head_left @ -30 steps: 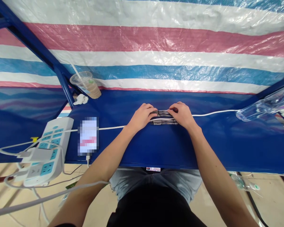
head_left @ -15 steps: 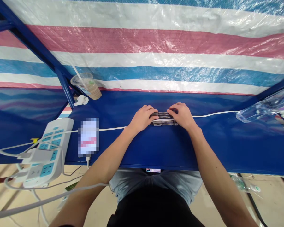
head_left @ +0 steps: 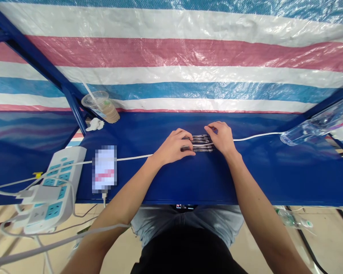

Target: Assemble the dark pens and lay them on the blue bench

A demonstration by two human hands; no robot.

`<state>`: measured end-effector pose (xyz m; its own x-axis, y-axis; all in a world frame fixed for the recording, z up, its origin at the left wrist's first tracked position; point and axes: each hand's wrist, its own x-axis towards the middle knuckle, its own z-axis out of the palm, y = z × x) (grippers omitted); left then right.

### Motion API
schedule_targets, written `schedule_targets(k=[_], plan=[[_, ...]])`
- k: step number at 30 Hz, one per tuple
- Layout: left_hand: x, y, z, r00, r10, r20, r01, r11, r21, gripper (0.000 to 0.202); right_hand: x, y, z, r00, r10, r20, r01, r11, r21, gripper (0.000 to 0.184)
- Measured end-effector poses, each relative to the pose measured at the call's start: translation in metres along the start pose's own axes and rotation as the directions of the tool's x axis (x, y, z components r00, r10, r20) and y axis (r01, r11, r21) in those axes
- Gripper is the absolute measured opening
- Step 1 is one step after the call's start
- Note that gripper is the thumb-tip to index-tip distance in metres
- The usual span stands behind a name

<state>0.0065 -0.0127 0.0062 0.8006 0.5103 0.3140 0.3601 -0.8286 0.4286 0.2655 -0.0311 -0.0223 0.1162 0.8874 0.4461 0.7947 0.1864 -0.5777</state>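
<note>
Several dark pens (head_left: 199, 143) lie side by side on the blue table (head_left: 188, 179), pressed together into a row. My left hand (head_left: 173, 146) curls over their left ends, fingers closed on them. My right hand (head_left: 221, 137) covers their right ends, fingers bent and pinching the row. A white cable (head_left: 254, 136) runs under the pens across the table.
A phone (head_left: 104, 168) lies at the left on a charging lead, beside a white power strip (head_left: 55, 188) with plugs. A plastic drink cup (head_left: 101, 106) with straw stands at the back left. A clear plastic bottle (head_left: 317, 125) lies at the right. A striped tarp (head_left: 171, 57) hangs behind.
Both hands have squeezed the pens closer together; the left hand slid a little right over their ends. The view shifted slightly.
</note>
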Motion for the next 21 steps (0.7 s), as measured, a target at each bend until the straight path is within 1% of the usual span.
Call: schedule_targets(k=[2, 6, 11, 13, 16, 21], plan=[[0.000, 0.000, 0.003, 0.999, 0.010, 0.032, -0.010, 1.000, -0.012, 0.020, 0.000, -0.003, -0.001, 0.999, 0.003, -0.053, -0.003, 1.000, 0.004, 0.028], [0.001, 0.001, 0.005, 0.999, 0.018, 0.044, -0.017, 0.999, -0.031, 0.022, 0.000, -0.009, -0.001, 0.986, 0.012, -0.168, -0.010, 1.000, 0.014, 0.029], [0.002, 0.002, 0.004, 1.000, 0.022, -0.014, -0.023, 0.997, -0.077, 0.027, -0.003, -0.022, -0.005, 0.955, 0.020, -0.295, -0.022, 1.000, -0.002, 0.032], [0.002, 0.001, 0.004, 1.000, 0.002, -0.029, -0.004, 0.998, -0.063, 0.026, -0.005, -0.029, -0.007, 0.946, 0.020, -0.325, -0.025, 1.000, -0.012, 0.034], [0.001, 0.000, 0.004, 1.000, 0.001, -0.008, -0.001, 1.000, -0.025, 0.023, -0.007, -0.037, -0.010, 0.936, 0.006, -0.353, -0.010, 1.000, -0.008, 0.035], [0.002, 0.003, 0.005, 0.999, 0.027, 0.026, -0.026, 0.999, -0.036, 0.030, -0.008, -0.041, -0.012, 0.930, 0.021, -0.367, -0.021, 1.000, 0.006, 0.036]])
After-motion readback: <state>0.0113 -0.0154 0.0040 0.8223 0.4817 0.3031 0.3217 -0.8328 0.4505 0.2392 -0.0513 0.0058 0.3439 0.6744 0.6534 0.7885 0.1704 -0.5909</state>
